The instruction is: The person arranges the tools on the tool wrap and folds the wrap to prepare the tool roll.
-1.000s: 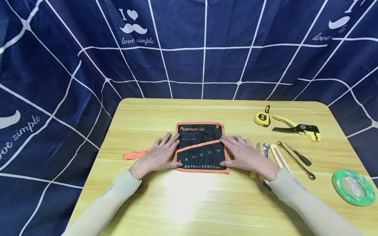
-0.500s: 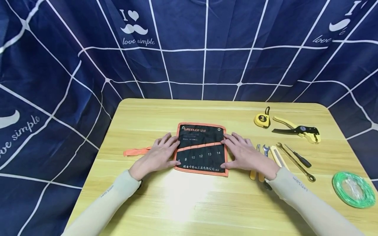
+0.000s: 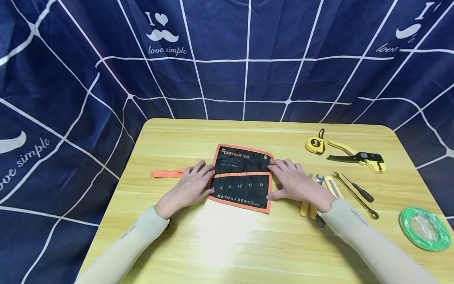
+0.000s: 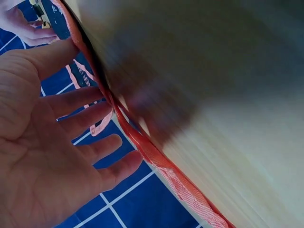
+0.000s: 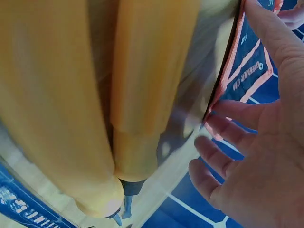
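A flat black tool pouch (image 3: 241, 192) with orange trim, numbered pockets and "GREENER" lettering lies on the table, slightly turned. My left hand (image 3: 191, 185) touches its left edge with thumb and fingertips spread. On the opposite edge rest the fingertips and thumb of my right hand (image 3: 292, 183). Both hands' fingers look mostly straight in the wrist views, where the pouch's orange edge (image 4: 147, 149) meets the left fingertips. An orange strap (image 3: 166, 173) sticks out left of the pouch, partly hidden by the left hand.
Right of the pouch lie two yellow-handled tools (image 5: 147, 80), partly under my right forearm, a utility knife (image 3: 332, 186), wrenches (image 3: 354, 194) and a screwdriver (image 3: 361, 191). Behind them are a tape measure (image 3: 314, 145) and wire strippers (image 3: 365, 157). Green wire coil (image 3: 408, 227) sits far right.
The pouch has turned slightly clockwise between my hands. Its top has shifted right, its lower edge left, and the strap has swung toward the back. Both hands stay at the sides.
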`<action>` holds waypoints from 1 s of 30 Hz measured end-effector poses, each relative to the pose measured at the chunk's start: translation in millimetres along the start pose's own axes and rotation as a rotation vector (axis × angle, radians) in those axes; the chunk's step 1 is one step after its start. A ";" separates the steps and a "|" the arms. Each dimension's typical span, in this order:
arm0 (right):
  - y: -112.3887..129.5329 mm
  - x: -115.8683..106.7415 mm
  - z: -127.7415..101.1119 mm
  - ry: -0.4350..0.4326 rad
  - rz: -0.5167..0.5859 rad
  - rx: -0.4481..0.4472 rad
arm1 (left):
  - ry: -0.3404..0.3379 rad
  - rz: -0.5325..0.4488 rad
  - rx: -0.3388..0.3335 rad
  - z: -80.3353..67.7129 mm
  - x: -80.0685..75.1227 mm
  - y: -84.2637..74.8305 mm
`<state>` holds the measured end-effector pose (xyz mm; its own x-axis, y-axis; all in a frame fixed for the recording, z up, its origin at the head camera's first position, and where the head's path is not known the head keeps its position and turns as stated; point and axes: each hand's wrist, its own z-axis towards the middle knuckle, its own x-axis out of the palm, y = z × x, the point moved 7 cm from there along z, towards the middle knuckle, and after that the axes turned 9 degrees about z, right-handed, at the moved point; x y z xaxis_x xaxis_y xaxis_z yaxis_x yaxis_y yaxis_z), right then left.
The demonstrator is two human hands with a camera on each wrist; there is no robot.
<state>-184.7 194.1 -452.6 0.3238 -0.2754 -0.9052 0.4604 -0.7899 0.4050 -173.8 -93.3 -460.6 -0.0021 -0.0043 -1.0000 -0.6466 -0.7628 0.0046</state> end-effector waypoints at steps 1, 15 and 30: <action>0.4 -0.5 -0.5 -0.005 0.001 -0.007 | -0.010 0.005 -0.001 0.2 -0.3 -0.1; -1.9 -4.5 -6.5 -0.064 0.022 -0.043 | -0.136 0.079 -0.019 4.0 -7.4 -0.2; -2.7 -5.0 -17.5 -0.093 0.047 -0.099 | -0.173 -0.059 -0.079 3.1 -6.2 5.3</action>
<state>-173.1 207.2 -446.9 0.2713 -0.3641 -0.8910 0.5273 -0.7182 0.4541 -179.6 -95.2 -454.4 -0.1017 0.1475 -0.9838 -0.5875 -0.8070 -0.0602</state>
